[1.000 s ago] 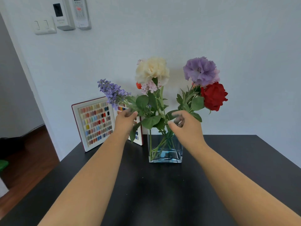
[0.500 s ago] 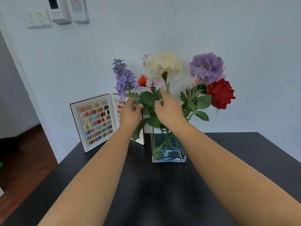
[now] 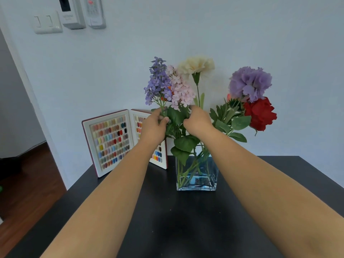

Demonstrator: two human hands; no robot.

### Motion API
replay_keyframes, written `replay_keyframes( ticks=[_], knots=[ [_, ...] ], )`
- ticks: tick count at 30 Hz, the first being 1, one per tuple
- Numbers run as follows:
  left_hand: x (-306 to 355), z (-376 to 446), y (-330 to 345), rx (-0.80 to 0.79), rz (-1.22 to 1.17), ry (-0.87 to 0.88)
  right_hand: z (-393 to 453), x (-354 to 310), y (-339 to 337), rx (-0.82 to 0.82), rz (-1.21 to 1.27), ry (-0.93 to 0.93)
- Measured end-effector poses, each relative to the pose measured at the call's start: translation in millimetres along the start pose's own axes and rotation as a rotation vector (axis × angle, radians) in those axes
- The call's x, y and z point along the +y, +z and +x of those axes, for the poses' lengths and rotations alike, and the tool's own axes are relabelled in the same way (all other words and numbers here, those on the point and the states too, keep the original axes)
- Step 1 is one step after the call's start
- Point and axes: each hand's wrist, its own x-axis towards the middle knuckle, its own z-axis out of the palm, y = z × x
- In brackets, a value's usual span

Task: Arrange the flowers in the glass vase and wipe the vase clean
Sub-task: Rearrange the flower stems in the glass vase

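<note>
While we look down from the head camera, we see a square glass vase (image 3: 196, 175) standing on a black table (image 3: 186, 229), near its far edge, with green stems and some water inside. Our left hand (image 3: 153, 127) is raised above the vase, to its left, and its fingers and thumb are curled around the stem of the purple lilac sprig (image 3: 158, 81), just under the blossoms. Our right hand (image 3: 198, 121) is close beside it, almost touching; its fingers are bent into the leaves under the pale pink blossom cluster (image 3: 179, 90), and they seem to pinch a stem there, but the fingertips are hidden from us by the back of the hand. A cream carnation (image 3: 196, 65) rises behind both hands on a long thin stem. To the right, well apart from the hands, a lilac carnation (image 3: 250, 82) leans outward, and a red rose (image 3: 259, 113) sits just under it, touching it. Behind the vase on the left, an open book-like display of coloured nail samples (image 3: 109, 142) stands upright against the white wall (image 3: 242, 34). High on the wall we see a double light switch (image 3: 47, 22) and two grey wall devices (image 3: 81, 12); there is small writing on them, but it is too blurred for us to read.
</note>
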Motion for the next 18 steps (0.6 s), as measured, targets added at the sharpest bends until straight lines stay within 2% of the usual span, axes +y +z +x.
replay_keyframes(
  ticks=[5,9,15,18],
  knots=[
    [1.8,-6.4,-2.4,0.079,-0.042,-0.057,2.5,7.5,1.4,0.028,-0.012,-0.009],
    [6.0,-7.8,-5.6,0.109,-0.012,-0.034,1.3,11.5,-11.7,0.053,-0.056,-0.02],
    [22.0,-3.0,-6.0,0.062,0.035,0.068,5.5,0.3,-41.6,0.055,-0.171,-0.025],
    [30.8,1.2,-6.2,0.04,0.06,0.098,6.9,-5.9,-56.8,0.045,-0.092,-0.021]
  ],
)
